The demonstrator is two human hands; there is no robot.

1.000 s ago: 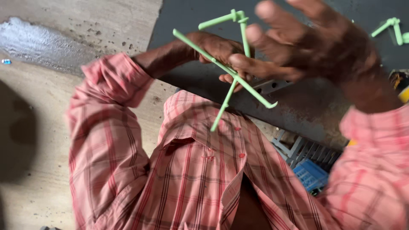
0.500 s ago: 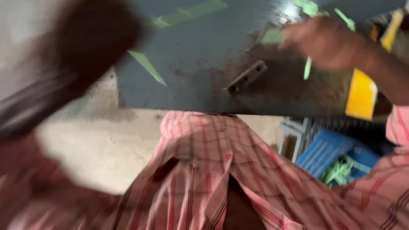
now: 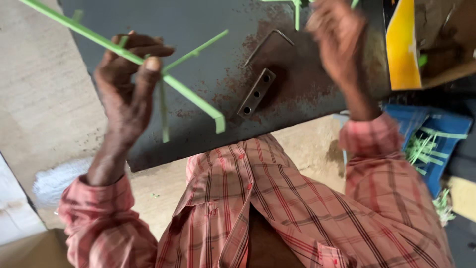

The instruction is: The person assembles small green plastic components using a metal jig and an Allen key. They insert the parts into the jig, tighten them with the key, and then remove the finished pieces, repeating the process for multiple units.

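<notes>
We look down from the head camera at a person in a red checked shirt (image 3: 277,208) who stands at a dark, rust-spotted metal plate (image 3: 198,44). The left hand (image 3: 126,87) is raised over the left part of the plate, its fingers and thumb closed around a green plastic frame (image 3: 191,94) made of thin rods that cross at the hand; one long rod runs up to the top left corner, another slants down to the right and ends in a short bent tip. The right hand (image 3: 337,44) is blurred, over the top right of the plate; it appears to touch a second green piece (image 3: 296,12) at the top edge, but we cannot tell whether it grips it. On the plate between the hands lie a small metal bar with three holes (image 3: 255,93) and, just above it, a bent hex key (image 3: 267,42). To the right, beside the plate, a blue crate (image 3: 446,124) holds more green pieces. A yellow object (image 3: 402,44) sits at the plate's right edge.
</notes>
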